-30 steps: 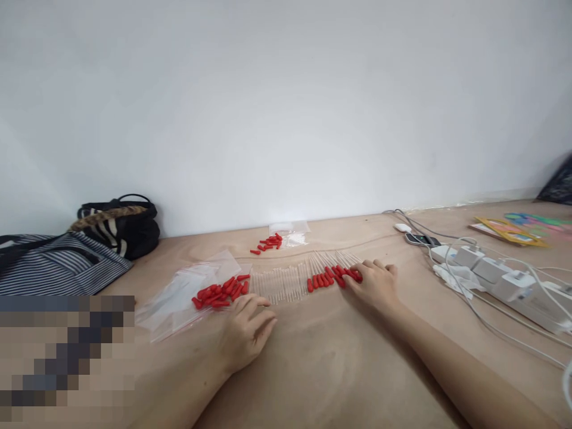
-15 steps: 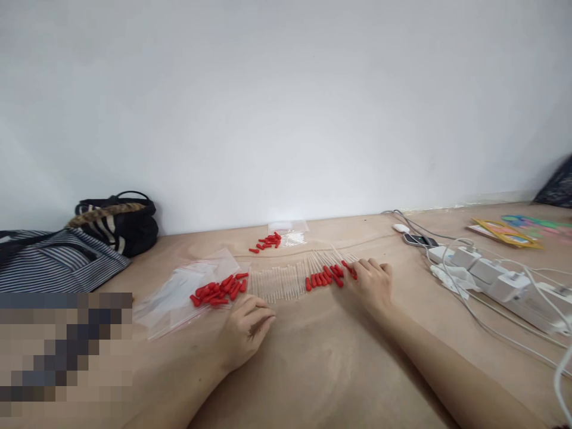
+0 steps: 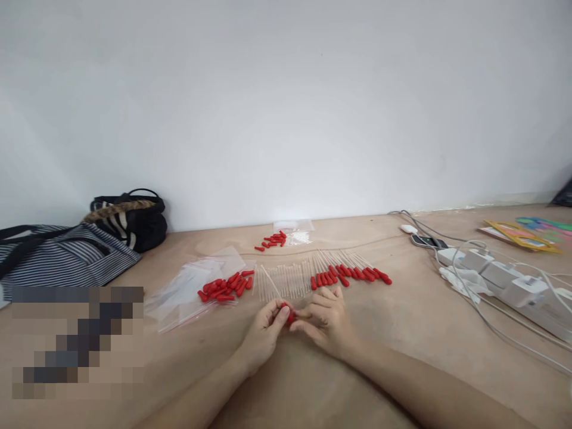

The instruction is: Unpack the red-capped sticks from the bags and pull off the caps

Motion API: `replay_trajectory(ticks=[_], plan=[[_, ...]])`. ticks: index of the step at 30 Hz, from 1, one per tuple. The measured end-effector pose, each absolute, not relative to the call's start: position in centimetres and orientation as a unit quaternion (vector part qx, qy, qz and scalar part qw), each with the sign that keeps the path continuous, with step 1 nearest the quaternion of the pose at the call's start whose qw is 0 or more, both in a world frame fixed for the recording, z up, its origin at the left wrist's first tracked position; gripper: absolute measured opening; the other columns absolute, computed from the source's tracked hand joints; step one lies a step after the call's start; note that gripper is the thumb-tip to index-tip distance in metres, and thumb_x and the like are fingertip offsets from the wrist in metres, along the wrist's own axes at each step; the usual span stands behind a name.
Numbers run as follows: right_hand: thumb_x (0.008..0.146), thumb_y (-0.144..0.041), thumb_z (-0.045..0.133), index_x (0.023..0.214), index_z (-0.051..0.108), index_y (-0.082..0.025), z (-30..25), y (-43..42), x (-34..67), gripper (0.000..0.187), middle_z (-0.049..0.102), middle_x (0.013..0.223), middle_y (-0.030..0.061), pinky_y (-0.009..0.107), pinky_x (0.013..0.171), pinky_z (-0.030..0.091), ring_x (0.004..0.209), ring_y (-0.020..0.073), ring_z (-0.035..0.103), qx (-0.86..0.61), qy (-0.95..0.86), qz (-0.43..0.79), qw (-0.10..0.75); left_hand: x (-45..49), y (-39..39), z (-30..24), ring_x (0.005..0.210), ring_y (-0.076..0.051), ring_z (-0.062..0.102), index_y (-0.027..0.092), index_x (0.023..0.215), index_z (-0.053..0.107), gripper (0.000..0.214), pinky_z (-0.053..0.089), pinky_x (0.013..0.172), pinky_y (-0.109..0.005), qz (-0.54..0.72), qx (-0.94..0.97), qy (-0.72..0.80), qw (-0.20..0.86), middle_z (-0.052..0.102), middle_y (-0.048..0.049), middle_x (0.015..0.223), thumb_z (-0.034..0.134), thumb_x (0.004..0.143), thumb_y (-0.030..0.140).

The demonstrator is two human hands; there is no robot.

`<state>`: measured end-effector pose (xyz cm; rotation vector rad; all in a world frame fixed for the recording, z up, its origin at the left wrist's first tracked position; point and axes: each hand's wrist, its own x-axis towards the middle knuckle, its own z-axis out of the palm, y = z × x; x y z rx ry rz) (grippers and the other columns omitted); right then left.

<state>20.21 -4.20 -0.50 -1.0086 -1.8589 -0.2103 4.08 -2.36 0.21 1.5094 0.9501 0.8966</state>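
My left hand [image 3: 263, 330] is closed, pinching a dropper with a red rubber bulb [image 3: 291, 318] at its near end. Its thin clear tube [image 3: 270, 282] slants up and away to the left. My right hand [image 3: 325, 319] meets it from the right, thumb and forefinger closed at the bulb; the exact joint is hidden by fingers. Beyond the hands lies a row of loose clear tubes [image 3: 288, 280]. Right of them, droppers with red bulbs [image 3: 357, 273] lie in a fanned row. A heap of loose red bulbs [image 3: 223, 287] sits left of the tubes.
Clear zip bags [image 3: 183, 295] lie under and beside the heap. Farther back is a small bag [image 3: 298, 237] with more red bulbs [image 3: 273, 240]. A power strip with chargers [image 3: 504, 277] and cables stands right; a striped bag [image 3: 71, 253] and black bag [image 3: 143, 220] stand left.
My right hand has left the fanned row of droppers and come to the middle. My left hand has shifted right, and both hands now meet at a dropper. The view has turned slightly left.
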Motion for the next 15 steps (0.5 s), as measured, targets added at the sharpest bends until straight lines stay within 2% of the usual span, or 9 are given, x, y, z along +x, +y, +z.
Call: replay_trajectory(ticks=[3, 6, 8, 11, 15], plan=[[0.083, -0.032, 0.054, 0.086, 0.065, -0.022, 0.0, -3.9, 21.6, 0.015, 0.065, 0.073, 0.0006, 0.029, 0.068, 0.026, 0.069, 0.0117, 0.049, -0.403, -0.746, -0.194, 0.494, 3.0, -1.7, 0.3, 0.057, -0.012, 0.049, 0.017, 0.074, 0.051, 0.027, 0.043, 0.053, -0.023, 0.346, 0.725, 0.426, 0.416, 0.05, 0.0029, 0.062, 0.047, 0.081, 0.043], [0.082, -0.029, 0.057, 0.102, 0.061, -0.024, 0.3, -3.5, 22.7, 0.021, 0.067, 0.095, 0.0011, 0.031, 0.078, 0.026, 0.084, 0.0132, 0.052, -0.369, -0.76, -0.296, 0.446, 2.1, -1.4, 0.7, 0.057, -0.011, 0.048, 0.018, 0.075, 0.057, 0.017, 0.041, 0.054, -0.023, 0.31, 0.818, 0.421, 0.241, 0.052, 0.0017, 0.064, 0.048, 0.082, 0.031], [0.083, -0.03, 0.056, 0.105, 0.059, -0.024, 0.2, -3.2, 23.0, 0.022, 0.066, 0.1, -0.0001, 0.034, 0.086, 0.023, 0.094, 0.014, 0.051, -0.353, -0.783, -0.318, 0.402, 1.8, -1.4, 0.9, 0.057, -0.011, 0.05, 0.018, 0.077, 0.06, 0.014, 0.041, 0.055, -0.022, 0.297, 0.85, 0.398, 0.178, 0.055, 0.0003, 0.069, 0.049, 0.081, 0.026], [0.086, -0.027, 0.052, 0.096, 0.061, -0.024, -0.3, -2.8, 23.0, 0.014, 0.068, 0.083, -0.0025, 0.037, 0.091, 0.017, 0.091, 0.0127, 0.052, -0.338, -0.805, -0.313, 0.373, 1.8, -1.6, 0.6, 0.058, -0.01, 0.052, 0.019, 0.081, 0.061, 0.014, 0.042, 0.055, -0.021, 0.307, 0.874, 0.356, 0.121, 0.056, -0.0003, 0.072, 0.048, 0.083, 0.023], [0.086, -0.02, 0.05, 0.078, 0.059, -0.02, -0.8, -2.7, 22.9, 0.012, 0.059, 0.056, -0.0061, 0.038, 0.093, 0.016, 0.076, 0.0096, 0.052, -0.329, -0.822, -0.295, 0.36, 1.8, -1.6, -0.2, 0.059, -0.011, 0.054, 0.019, 0.083, 0.06, 0.022, 0.043, 0.055, -0.02, 0.336, 0.89, 0.306, 0.034, 0.055, -0.0011, 0.07, 0.04, 0.089, 0.026]])
